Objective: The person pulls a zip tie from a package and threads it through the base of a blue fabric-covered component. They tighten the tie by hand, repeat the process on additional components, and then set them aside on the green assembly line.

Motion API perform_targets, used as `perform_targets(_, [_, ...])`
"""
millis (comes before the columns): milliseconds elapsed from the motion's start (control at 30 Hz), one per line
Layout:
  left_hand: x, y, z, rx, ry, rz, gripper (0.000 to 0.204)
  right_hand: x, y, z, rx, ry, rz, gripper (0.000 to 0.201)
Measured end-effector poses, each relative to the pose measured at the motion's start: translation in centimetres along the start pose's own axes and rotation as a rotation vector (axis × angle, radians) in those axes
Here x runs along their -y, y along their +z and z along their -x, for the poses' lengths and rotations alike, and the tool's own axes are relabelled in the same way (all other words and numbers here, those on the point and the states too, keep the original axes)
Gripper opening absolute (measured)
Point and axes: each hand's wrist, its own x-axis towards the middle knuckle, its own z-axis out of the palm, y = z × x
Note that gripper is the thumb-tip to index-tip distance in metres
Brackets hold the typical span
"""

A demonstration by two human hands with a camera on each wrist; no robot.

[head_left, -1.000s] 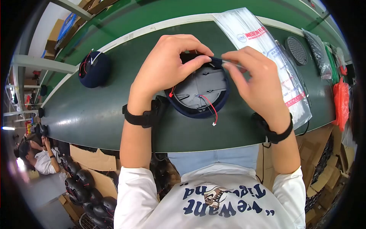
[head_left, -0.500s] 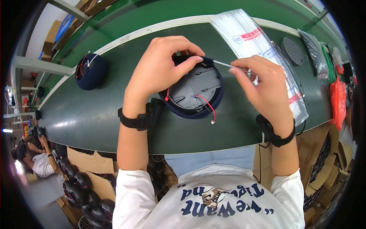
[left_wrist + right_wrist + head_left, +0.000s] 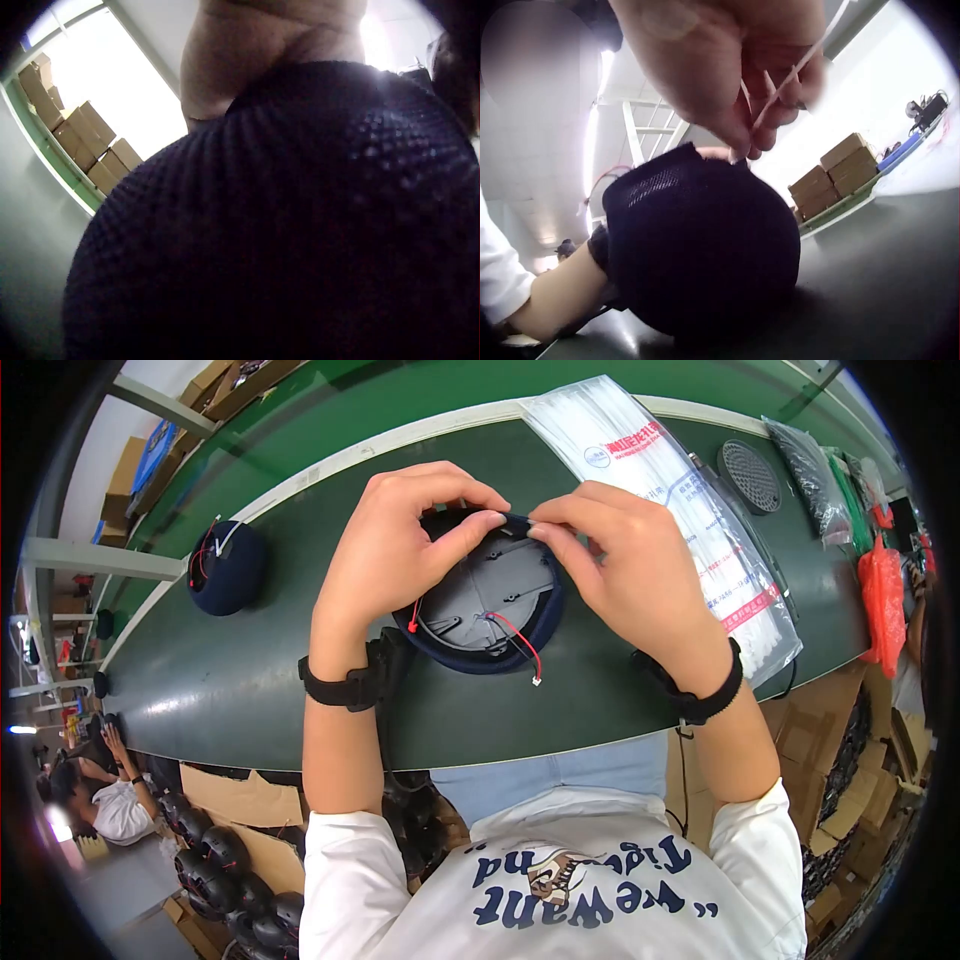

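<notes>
A round shell covered in navy mesh fabric stands on the table, its opening facing up. Inside it is a grey plastic body, with red and black wires ending in a white plug. My left hand grips the far rim, thumb on the inner side, fingers over the outside. At the same fabric edge, just right of that thumb, my right hand pinches a thin white cable tie. The right wrist view has the tie's free length running up past the fingers, its lower end at the fabric edge.
To the left stands another navy fabric-covered shell. A clear bag of white cable ties lies to the right, beside a round grey grille. Several black shells fill boxes below the table. Another person sits far left.
Half a second ago my right hand was drawn back, with the white tie stretched between it and the rim. It has since returned to the rim, close to the left thumb. My left hand keeps its grip.
</notes>
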Motion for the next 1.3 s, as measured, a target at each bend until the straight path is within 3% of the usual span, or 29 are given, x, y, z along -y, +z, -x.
perform_targets(133, [-0.2,-0.1,0.1,0.005,-0.016,0.005,0.012,-0.8,-2.3,0.2,0.066,0.062,0.01,0.01])
perform_targets(233, [-0.4,0.3,-0.1,0.0,0.013,-0.004,0.013,-0.6,-0.3,-0.1,0.032,-0.028,0.014,0.008])
perform_targets(333, [0.0,0.1,0.0,-0.003,0.008,0.004,0.013,0.3,0.5,-0.1,0.026,-0.007,-0.053,0.006])
perform_targets(467, [-0.4,-0.1,0.0,0.015,-0.012,0.024,0.013,-0.6,-1.6,0.4,0.003,0.047,-0.012,0.006])
perform_targets(567, [-0.4,0.2,0.0,0.009,0.032,0.019,0.014,-0.4,0.1,0.1,-0.044,-0.029,0.009,0.006])
perform_targets(767, [-0.2,0.3,0.1,-0.017,0.023,0.053,0.013,-0.4,-0.9,0.8,0.009,0.034,-0.055,0.008])
perform_targets(967, [-0.4,0.6,0.0,-0.01,0.041,0.026,0.013,0.4,0.8,0.6,-0.007,-0.022,-0.045,0.01])
perform_targets(1133, [-0.5,0.4,0.1,-0.016,0.007,0.037,0.012,-0.9,-2.2,1.6,0.017,0.057,0.057,0.006])
perform_targets(1300, [-0.4,0.7,0.0,-0.037,0.018,0.036,0.012,-0.1,-0.1,1.3,-0.023,0.026,-0.035,0.006])
